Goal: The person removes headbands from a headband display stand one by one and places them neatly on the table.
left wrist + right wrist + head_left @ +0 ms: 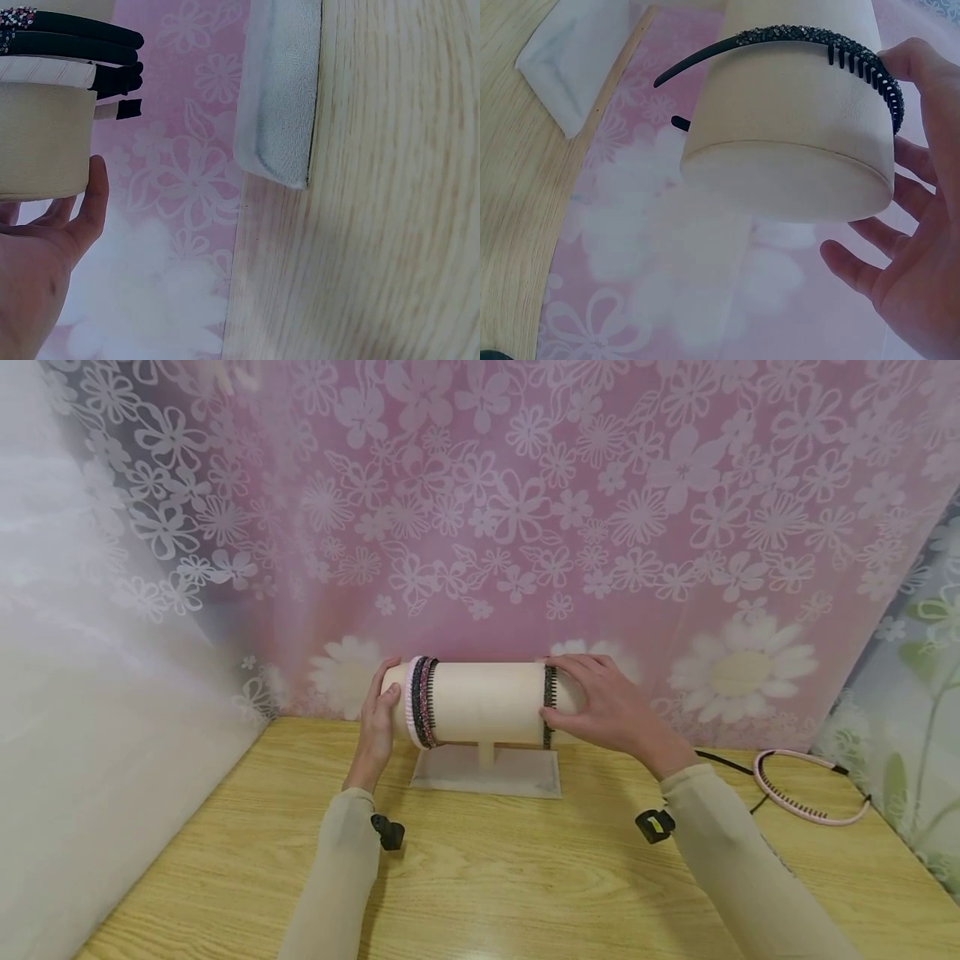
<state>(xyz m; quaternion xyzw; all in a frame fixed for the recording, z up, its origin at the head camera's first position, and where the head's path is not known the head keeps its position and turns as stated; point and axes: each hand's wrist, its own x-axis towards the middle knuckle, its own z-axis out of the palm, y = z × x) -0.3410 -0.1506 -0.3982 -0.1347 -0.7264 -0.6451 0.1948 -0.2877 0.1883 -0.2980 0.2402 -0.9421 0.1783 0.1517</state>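
A cream cylindrical headband display stand lies crosswise on a short post over a flat pale base. My left hand holds the cylinder's left end, thumb in front and fingers at the top and back. Beside it sit several headbands, among them a white striped one and dark ones with glitter. Near the right end, my right hand grips a black, toothed headband set with sparkling stones. That headband arches over the cylinder, its tips sticking out past the surface in the right wrist view.
At the table's right side lie a pink toothed headband and a black one, partly hidden by the right forearm. A pink floral curtain hangs close behind the stand. White fabric borders the wooden table on the left.
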